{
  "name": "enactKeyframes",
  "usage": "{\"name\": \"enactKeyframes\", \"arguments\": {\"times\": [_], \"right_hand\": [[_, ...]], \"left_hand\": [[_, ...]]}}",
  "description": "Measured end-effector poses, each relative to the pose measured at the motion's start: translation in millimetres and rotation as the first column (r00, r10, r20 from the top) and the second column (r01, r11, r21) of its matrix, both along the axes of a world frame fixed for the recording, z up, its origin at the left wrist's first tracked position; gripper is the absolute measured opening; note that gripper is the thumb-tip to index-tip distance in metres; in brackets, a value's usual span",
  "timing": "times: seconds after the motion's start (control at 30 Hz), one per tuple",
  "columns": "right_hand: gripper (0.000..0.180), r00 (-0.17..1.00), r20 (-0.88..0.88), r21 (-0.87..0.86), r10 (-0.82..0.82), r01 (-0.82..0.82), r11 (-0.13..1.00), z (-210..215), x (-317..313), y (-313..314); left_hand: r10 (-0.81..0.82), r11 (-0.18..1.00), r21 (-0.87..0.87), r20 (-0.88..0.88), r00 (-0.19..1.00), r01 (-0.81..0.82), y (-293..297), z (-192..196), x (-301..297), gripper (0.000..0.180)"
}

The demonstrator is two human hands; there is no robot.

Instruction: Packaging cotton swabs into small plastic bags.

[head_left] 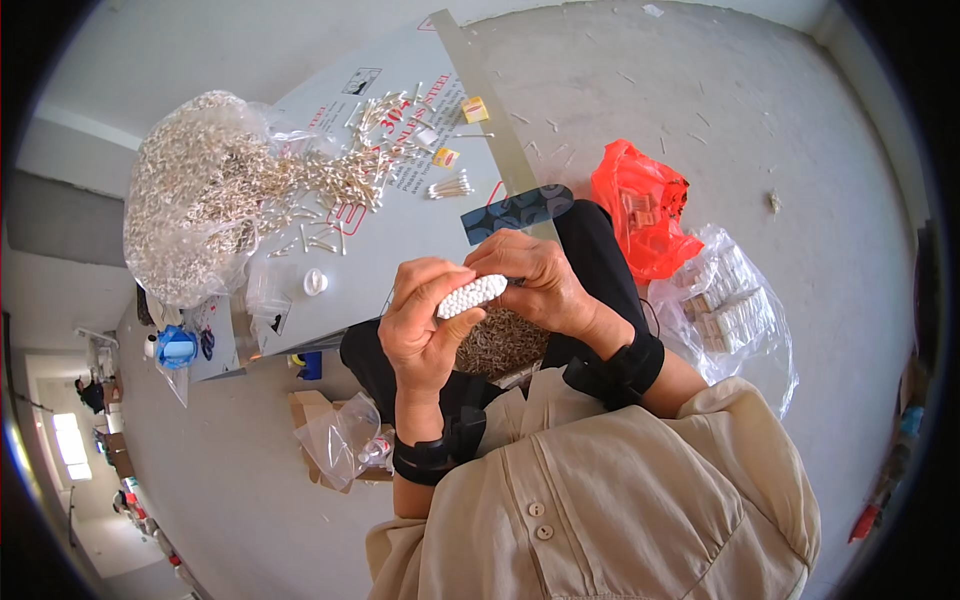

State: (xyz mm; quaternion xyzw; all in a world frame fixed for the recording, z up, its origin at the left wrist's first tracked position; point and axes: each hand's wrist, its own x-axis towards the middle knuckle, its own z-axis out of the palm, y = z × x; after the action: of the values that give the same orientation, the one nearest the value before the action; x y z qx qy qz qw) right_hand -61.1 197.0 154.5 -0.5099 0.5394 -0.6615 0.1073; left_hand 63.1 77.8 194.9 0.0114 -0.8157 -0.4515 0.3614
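In front of my chest my left hand (412,325) is closed round a tight bundle of cotton swabs (473,296), white tips facing me. On the bundle's far right side, my right hand (548,285) has its fingers bent and pressed against it; its fingertips are partly hidden. Below both hands, between my legs, lies a mass of loose swabs or sticks (500,345), its holder mostly covered. On the table beyond are a loose heap of cotton swabs (345,180) and a small separate row of them (451,186).
A big clear bag of swabs (190,200) slumps on the left of the metal-topped table (395,250), near a small white lid (315,282) and yellow labels (446,157). On the floor are a red bag (640,210), a clear bag of packs (730,310) and a cardboard box (312,440).
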Motion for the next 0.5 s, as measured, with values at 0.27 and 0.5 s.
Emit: {"name": "enactKeyframes", "arguments": {"times": [0.27,0.5], "right_hand": [[0.026,0.803,0.583,0.083,0.128,-0.215,0.973,7,5,1],[0.027,0.495,0.862,-0.011,0.108,-0.195,0.981,2,0,-5]], "left_hand": [[0.029,0.899,0.437,-0.088,0.996,0.013,-2,-1,-1,0.027],[0.028,0.949,-0.316,0.135,0.991,0.017,-11,-4,2,0.040]]}}
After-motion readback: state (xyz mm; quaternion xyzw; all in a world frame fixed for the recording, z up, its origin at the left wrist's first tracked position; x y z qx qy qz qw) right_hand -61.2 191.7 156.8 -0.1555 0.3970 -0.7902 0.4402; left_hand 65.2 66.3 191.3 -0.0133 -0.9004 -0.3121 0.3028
